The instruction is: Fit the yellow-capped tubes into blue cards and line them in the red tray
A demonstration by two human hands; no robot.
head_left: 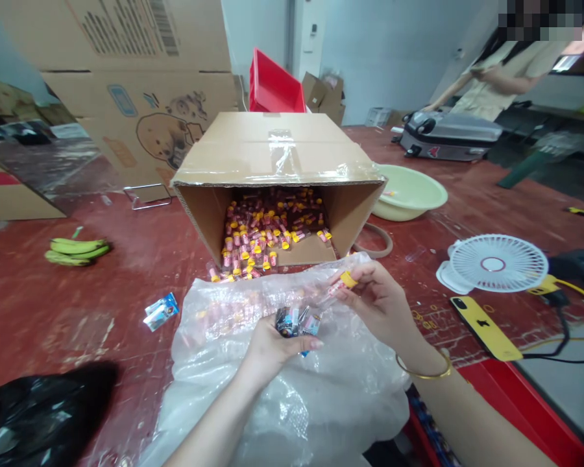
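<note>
My left hand (277, 347) is closed around several small printed packets (292, 322), dark and blue in colour. Pinched in my right hand (377, 298) is a small clear tube with a yellow cap (346, 280) and pinkish contents. Both hands are above a large translucent plastic bag (292, 402), through which more yellow-capped tubes show faintly. Just beyond it a cardboard box (272, 152) lies on its side, its mouth facing me. Many of the same pink tubes (253, 237) are heaped inside and spill out at its lower left edge.
Bananas (78, 250) and blue packets (161, 311) lie to the left, near a black plastic bag (43, 415). On the right are a pale green basin (418, 194), a white fan (499, 263) and a yellow phone (486, 327). A person stands behind a grey suitcase (452, 136).
</note>
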